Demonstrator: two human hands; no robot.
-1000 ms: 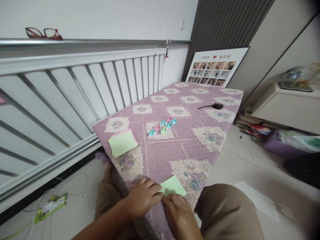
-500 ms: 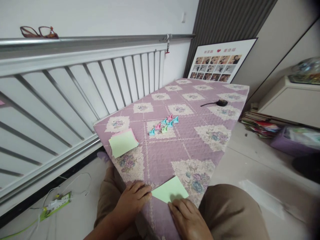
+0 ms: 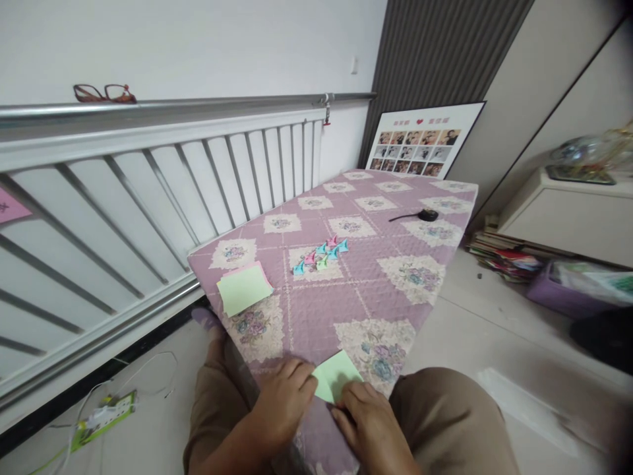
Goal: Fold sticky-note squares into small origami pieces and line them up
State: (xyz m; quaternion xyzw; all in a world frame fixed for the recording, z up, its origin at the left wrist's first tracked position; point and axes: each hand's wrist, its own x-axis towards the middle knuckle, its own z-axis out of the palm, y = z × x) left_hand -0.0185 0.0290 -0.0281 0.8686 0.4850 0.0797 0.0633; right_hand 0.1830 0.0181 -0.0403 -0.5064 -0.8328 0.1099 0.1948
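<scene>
Clips [image 3: 321,249] and stacked notes [image 3: 244,291] lie beyond the hands [image 3: 291,394] [image 3: 370,417] touching green paper [image 3: 333,376], grip unclear.

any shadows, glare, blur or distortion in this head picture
In the head view: a soft shadow on the green paper by the right hand; a pale patch, perhaps glare, on the floor; radiator bars fanning out, likely wide-angle distortion; a dark blurred right edge; lettering on the photo board too soft to read.

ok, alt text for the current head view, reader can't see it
Left hand and right hand touching a pale green sheet on a purple floral tablecloth. Beyond them lie a green-topped paper stack and small pink, blue and green pieces, with a white radiator at left.
</scene>
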